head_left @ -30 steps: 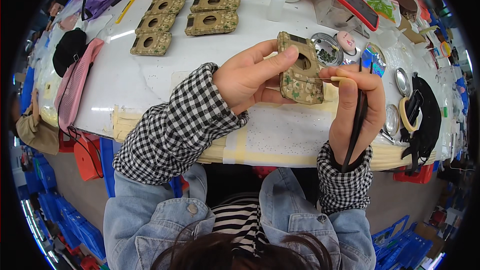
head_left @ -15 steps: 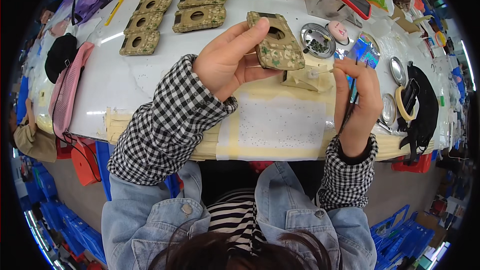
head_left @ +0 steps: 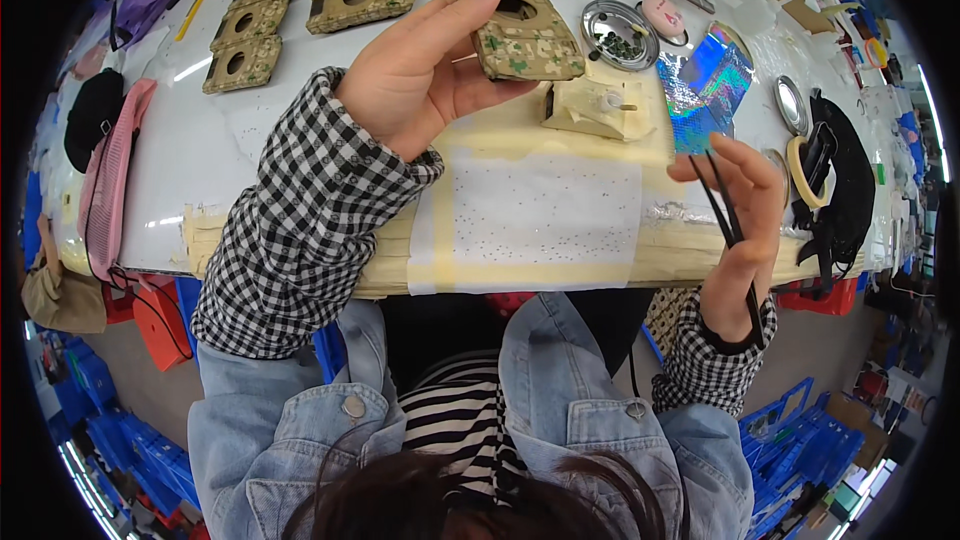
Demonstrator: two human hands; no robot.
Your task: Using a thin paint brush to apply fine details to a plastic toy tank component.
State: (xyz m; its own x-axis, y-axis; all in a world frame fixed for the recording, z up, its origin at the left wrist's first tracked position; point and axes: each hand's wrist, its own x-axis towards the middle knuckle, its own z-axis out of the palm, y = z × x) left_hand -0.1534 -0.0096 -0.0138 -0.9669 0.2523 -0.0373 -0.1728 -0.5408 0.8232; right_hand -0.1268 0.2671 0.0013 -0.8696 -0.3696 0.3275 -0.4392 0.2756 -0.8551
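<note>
My left hand point(head_left: 405, 75) is closed around a camouflage model tank hull point(head_left: 530, 48), thumb on top and fingers beneath, with its round opening facing up. In my right hand point(head_left: 745, 215) are black tweezers point(head_left: 720, 200), their tips pointing up and apart, lying across the palm; that hand is raised over the table's front edge. Between the hands stands a small tape-covered block point(head_left: 590, 110) with a whitish blob and a short stick end on it. A round metal dish point(head_left: 610, 28) beyond it holds small dark green parts. Dots speckle the white sheet point(head_left: 545, 215).
Several similar hulls point(head_left: 240, 65) stand in rows at the back left. A shiny blue foil bag point(head_left: 705, 85), a pink round object point(head_left: 663, 18), a tape roll point(head_left: 808, 190) and a black bag point(head_left: 845, 180) are on the right. At the left edge lies a pink mesh item point(head_left: 125, 170).
My right hand has let go of the thin stick at the block and drawn back toward me, its tweezers now turned upward. The left hand still holds the hull; the whole view has shifted slightly.
</note>
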